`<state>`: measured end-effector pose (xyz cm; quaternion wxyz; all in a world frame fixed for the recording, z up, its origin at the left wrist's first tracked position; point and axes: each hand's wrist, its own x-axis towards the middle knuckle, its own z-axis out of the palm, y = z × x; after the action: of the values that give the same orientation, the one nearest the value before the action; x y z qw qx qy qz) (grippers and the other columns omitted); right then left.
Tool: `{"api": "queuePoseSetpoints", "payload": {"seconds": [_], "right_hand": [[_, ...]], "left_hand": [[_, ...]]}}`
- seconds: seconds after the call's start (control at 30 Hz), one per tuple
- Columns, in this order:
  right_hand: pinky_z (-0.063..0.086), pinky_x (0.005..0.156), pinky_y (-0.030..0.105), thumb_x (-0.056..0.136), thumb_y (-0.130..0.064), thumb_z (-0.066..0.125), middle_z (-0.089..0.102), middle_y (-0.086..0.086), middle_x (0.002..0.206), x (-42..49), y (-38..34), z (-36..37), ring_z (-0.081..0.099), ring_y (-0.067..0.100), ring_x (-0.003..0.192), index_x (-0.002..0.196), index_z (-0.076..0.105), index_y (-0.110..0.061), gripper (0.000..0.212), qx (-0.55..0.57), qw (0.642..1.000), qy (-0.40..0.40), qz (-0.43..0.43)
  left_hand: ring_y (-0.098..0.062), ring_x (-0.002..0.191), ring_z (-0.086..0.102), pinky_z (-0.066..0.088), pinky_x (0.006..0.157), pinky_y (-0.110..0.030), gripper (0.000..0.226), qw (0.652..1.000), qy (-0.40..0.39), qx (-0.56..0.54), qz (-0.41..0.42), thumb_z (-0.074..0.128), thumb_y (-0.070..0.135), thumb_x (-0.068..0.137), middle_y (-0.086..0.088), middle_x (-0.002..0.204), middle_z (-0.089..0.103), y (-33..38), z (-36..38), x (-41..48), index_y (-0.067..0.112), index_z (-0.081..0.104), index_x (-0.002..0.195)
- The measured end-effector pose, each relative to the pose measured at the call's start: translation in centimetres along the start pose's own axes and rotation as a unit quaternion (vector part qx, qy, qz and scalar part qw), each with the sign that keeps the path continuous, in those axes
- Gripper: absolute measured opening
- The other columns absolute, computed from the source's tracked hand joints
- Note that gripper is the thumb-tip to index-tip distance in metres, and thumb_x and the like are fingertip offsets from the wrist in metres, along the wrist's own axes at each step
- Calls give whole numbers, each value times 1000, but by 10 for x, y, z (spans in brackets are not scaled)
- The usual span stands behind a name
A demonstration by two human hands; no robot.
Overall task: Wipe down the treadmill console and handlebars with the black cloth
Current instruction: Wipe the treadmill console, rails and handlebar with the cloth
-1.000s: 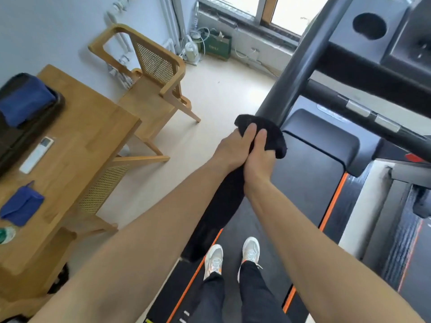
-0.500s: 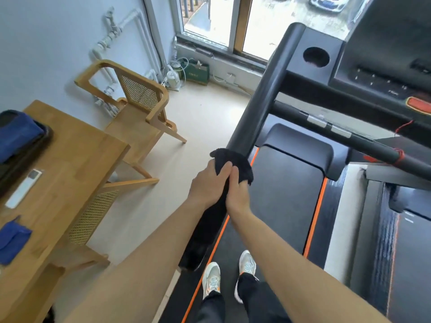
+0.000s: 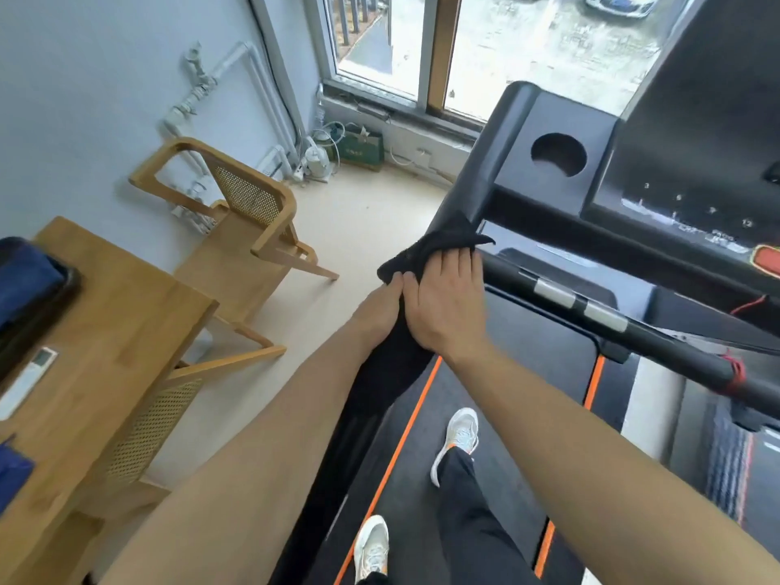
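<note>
L hand (image 3: 377, 308) grips black cloth (image 3: 426, 247) round handlebar (image 3: 472, 183); R hand (image 3: 447, 306) fingers (image 3: 453, 268) together, pressed flat on cloth.

light: bright daylight from window (image 3: 426, 48) top centre | shadows: soft, faint under chair (image 3: 236, 230) | glare: window blown out | blur: slight softness | edges: wide-angle bending, forearms stretched

Bare forearms (image 3: 274, 437); black trousers (image 3: 472, 513); pale grey-white trainers (image 3: 462, 430), orange trim near ankle
</note>
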<state>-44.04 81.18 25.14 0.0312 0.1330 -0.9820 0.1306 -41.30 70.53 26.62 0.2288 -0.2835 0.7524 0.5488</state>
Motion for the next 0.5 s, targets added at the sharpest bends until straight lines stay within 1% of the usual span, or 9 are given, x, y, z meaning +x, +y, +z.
{"api": "queuePoseSetpoints", "payload": {"seconds": [0.1,0.2,0.23,0.37,0.43,0.5], "right_hand": [[14,123,47,95,-45,34,50,22,144,66,32,-7,37,38,139,139,51,2,66,-33,999,-14,3],[11,124,47,97,-46,34,45,23,149,136,65,-15,32,38,143,144,45,2,68,-54,998,-25,9],[9,124,47,98,-47,33,42,23,152,159,76,-18,30,38,145,146,43,2,69,-59,998,-32,12],[5,125,46,100,-46,28,32,21,158,246,115,-27,22,36,149,151,33,0,69,-55,997,-46,24],[6,125,46,100,-47,27,34,22,157,285,134,-29,25,36,148,150,34,0,69,-57,996,-53,40],[12,123,50,100,-47,26,49,23,146,316,151,-36,41,37,138,139,48,-1,65,-57,995,-62,57]], "left_hand": [[-26,129,52,35,114,-41,59,1000,7,7,3,22,49,107,-10,142,56,51,11,40,14,56,141],[-26,127,51,36,104,-32,62,999,15,38,7,20,49,107,-12,142,55,108,24,84,9,55,140],[-27,129,49,35,102,-32,62,998,23,49,9,19,48,108,-13,144,53,127,30,99,8,53,141],[-29,137,44,31,110,-34,63,996,44,71,14,17,46,108,-17,152,44,200,48,159,5,45,147],[-28,137,44,32,113,-34,62,997,45,60,16,18,46,108,-17,152,45,231,55,188,5,45,147],[-28,136,45,32,114,-36,60,998,38,37,29,21,45,108,-15,152,45,258,60,214,6,44,148]]}}
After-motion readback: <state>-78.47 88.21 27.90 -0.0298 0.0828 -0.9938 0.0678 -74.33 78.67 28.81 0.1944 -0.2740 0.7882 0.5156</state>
